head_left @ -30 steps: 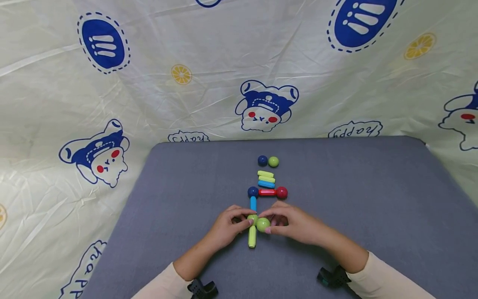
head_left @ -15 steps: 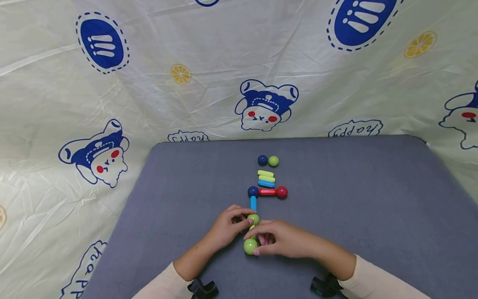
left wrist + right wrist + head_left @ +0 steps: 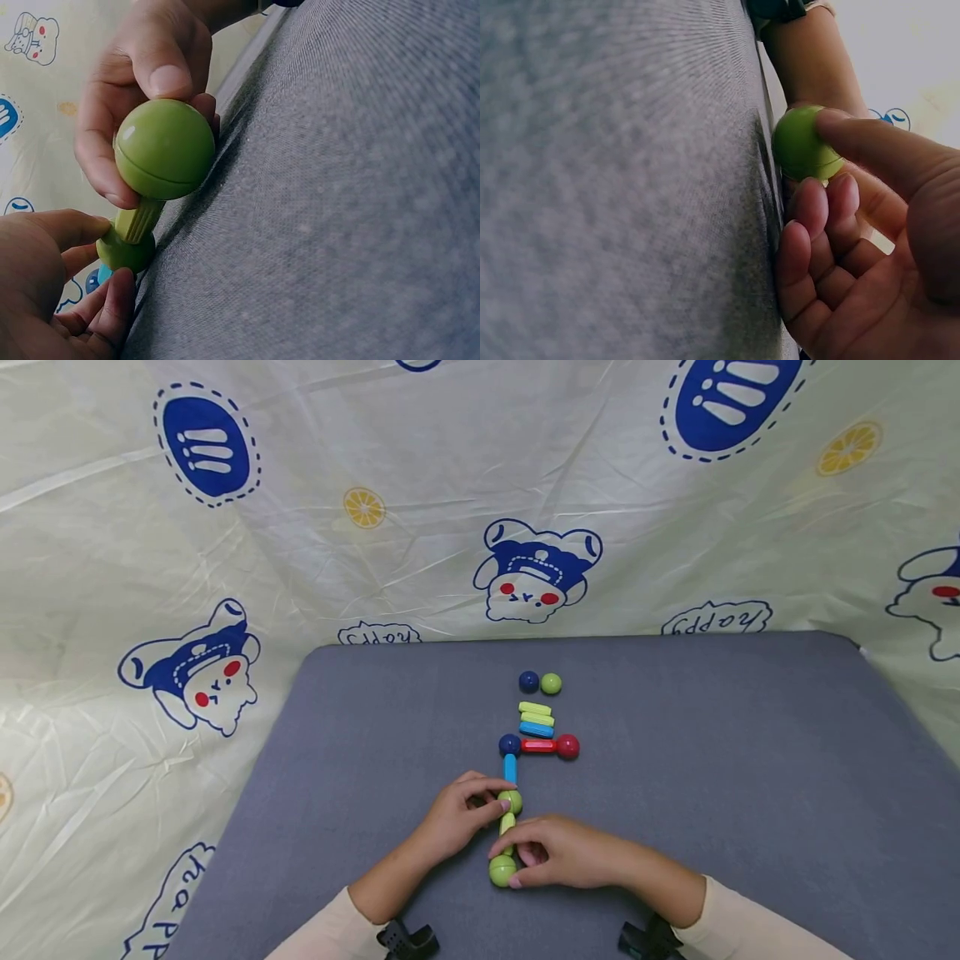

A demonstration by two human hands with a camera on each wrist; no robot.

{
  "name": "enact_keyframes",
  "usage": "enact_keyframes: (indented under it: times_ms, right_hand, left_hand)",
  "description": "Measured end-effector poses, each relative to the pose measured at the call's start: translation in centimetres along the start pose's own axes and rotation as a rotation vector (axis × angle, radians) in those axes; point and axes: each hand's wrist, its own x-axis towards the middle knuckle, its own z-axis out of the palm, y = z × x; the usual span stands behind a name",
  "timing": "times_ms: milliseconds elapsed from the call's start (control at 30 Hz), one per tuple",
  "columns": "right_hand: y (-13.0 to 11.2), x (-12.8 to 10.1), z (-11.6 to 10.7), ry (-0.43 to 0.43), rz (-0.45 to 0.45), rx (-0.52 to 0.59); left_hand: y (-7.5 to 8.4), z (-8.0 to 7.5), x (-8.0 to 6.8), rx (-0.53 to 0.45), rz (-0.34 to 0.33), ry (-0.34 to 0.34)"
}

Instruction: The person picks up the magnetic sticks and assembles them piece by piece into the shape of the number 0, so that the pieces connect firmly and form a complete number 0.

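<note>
- Your left hand (image 3: 457, 814) sat just left of the green stick (image 3: 507, 823), its fingers and thumb pinched around the upper green ball (image 3: 511, 800) at the stick's far end.
- The left wrist view showed what the head view could not: your left thumb and fingers (image 3: 71, 229) closed around that ball (image 3: 126, 251), with the ribbed green stick (image 3: 140, 220) rising out of it at a tilt.
- The green stick lay on the grey table (image 3: 750, 760), running toward you from the upper ball, with the blue stick (image 3: 510, 768) continuing beyond it to a dark blue ball (image 3: 509, 744).
- The lower green ball (image 3: 502, 870) sat at the near end of the green stick, touching it; the left wrist view showed it large (image 3: 163, 148) and seated on the stick's tip.
- Your right hand (image 3: 566, 860) lay just right of the green stick, thumb and fingers pinching the lower ball.
- The right wrist view showed only that ball (image 3: 804, 144) under your thumb against the table (image 3: 615, 187), with your other fingers (image 3: 810, 217) curled beneath; the stick was hidden there.
- Beyond the green stick, only the head view showed the red stick (image 3: 537, 746) with a red ball (image 3: 567, 746), three stacked loose sticks (image 3: 536, 719), and a blue and green ball pair (image 3: 540, 682).
</note>
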Motion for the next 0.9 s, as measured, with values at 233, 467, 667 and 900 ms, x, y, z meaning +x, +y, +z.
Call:
enact_keyframes:
  times_ms: [233, 467, 667, 900]
  right_hand:
    - [0.7, -0.1, -0.1, -0.009, -0.030, 0.035]
    - [1.1, 0.0, -0.2, -0.017, -0.044, 0.053]
    - [1.5, 0.0, -0.3, -0.026, -0.059, 0.056]
    - [1.6, 0.0, -0.3, -0.029, -0.073, 0.057]
  left_hand:
    - [0.1, 0.0, 0.0, -0.010, -0.008, -0.005]
    - [0.1, -0.1, 0.0, -0.010, -0.008, -0.009]
    - [0.1, -0.1, 0.1, -0.010, -0.005, -0.006]
    - [0.0, -0.1, 0.0, -0.001, -0.002, -0.010]
